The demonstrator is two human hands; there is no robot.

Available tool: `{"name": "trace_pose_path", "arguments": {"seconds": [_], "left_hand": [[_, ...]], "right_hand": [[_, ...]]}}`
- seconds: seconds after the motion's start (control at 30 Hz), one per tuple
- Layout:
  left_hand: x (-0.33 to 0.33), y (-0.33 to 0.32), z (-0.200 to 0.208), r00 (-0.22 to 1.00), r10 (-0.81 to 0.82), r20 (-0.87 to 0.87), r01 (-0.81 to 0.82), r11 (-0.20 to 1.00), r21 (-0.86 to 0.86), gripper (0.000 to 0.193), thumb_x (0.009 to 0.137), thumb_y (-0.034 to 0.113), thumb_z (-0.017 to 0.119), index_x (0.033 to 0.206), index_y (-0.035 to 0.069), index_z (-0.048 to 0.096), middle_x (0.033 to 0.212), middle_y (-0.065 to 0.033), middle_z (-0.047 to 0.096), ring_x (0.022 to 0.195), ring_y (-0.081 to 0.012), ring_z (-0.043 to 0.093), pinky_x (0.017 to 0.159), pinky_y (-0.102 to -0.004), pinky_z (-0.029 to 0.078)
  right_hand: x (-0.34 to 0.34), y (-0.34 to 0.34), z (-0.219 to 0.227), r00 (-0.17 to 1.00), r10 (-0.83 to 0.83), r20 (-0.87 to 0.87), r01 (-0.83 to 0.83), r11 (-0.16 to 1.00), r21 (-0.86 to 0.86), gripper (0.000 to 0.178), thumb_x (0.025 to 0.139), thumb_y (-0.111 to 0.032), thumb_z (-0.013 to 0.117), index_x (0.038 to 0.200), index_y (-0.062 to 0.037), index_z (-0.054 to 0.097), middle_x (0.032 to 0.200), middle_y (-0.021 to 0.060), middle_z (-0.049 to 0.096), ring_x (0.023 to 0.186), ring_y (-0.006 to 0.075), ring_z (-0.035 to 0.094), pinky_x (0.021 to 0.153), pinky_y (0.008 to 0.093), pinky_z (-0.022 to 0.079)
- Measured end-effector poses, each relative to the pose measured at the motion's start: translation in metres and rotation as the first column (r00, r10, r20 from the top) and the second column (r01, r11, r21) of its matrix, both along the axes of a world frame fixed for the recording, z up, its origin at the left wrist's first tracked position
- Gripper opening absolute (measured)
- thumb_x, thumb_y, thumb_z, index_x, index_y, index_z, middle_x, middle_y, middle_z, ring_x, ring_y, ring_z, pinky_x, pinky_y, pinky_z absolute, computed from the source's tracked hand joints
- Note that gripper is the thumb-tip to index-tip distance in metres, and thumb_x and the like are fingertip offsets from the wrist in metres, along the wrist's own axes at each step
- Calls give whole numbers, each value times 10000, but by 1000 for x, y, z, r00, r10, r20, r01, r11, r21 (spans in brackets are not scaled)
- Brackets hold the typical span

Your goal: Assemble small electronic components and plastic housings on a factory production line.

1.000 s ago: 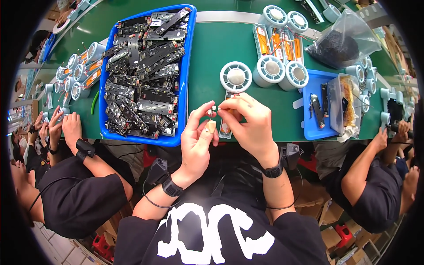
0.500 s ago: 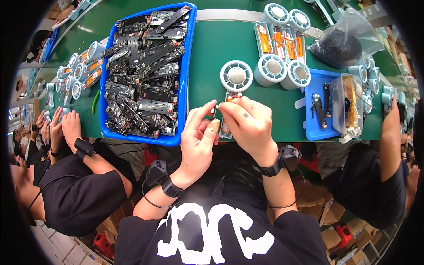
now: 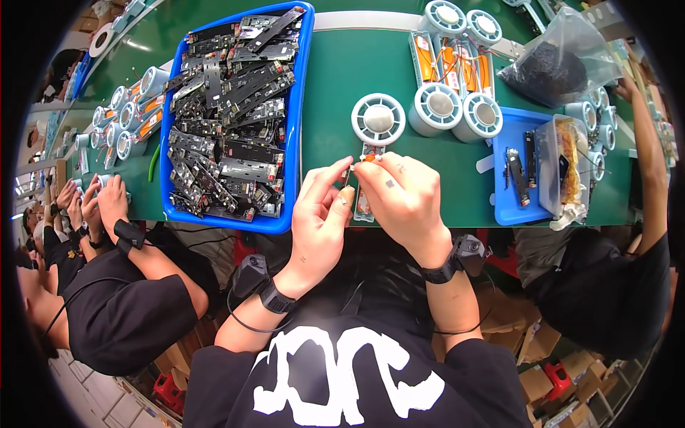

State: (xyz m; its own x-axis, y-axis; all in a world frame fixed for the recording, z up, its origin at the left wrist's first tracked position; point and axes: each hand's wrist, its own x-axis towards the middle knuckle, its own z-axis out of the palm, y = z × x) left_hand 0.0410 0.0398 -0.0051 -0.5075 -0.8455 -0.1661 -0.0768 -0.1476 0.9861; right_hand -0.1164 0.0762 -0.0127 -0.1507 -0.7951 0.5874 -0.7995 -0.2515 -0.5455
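Note:
My left hand (image 3: 319, 217) is closed, pinching a narrow dark circuit board (image 3: 347, 175) that shows nearly edge-on. Against its upper end, the fingertips of my right hand (image 3: 403, 192) are pressed together; what they pinch is too small and covered to make out. Just beyond both hands lies a handheld fan, its round light-blue head (image 3: 378, 120) with a silver centre facing up. The fan's open handle (image 3: 364, 205) runs toward me, partly hidden under my right hand, with red and orange wiring (image 3: 371, 155) near its top.
Left of my hands, a blue tray (image 3: 299, 135) is heaped with circuit boards. Several fans with orange batteries (image 3: 448, 64) stand at the back right. A smaller blue tray (image 3: 505, 210), clear box (image 3: 553, 153) and plastic bag (image 3: 560, 68) sit right. Co-workers (image 3: 121, 307) flank me.
My two hands stay together, with the fingertips shifting slightly at the board's upper end. The view has moved a little. On the right, a co-worker's arm now reaches farther over the table.

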Motion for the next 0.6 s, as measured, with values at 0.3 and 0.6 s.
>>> {"name": "trace_pose_path", "arguments": {"seconds": [0.3,0.6], "left_hand": [[0,-5,-2,993,-25,119,49,978,-202,387,1005,13,582,1392,33,586,1114,-36,511,691,-36,477,595,-209,424],[-1,-7,4,998,-40,-43,45,992,121,366,1019,21,558,1384,27,589,1102,-18,514,679,-30,479,587,-205,408]], "right_hand": [[7,2,3,998,-57,34,54,996,67,178,771,16,767,924,-31,690,781,88,643,656,259,645,597,358,525],[-18,1,7,994,110,5,-110,990,84,221,769,15,749,975,-21,677,874,95,644,716,266,661,634,368,551]]}}
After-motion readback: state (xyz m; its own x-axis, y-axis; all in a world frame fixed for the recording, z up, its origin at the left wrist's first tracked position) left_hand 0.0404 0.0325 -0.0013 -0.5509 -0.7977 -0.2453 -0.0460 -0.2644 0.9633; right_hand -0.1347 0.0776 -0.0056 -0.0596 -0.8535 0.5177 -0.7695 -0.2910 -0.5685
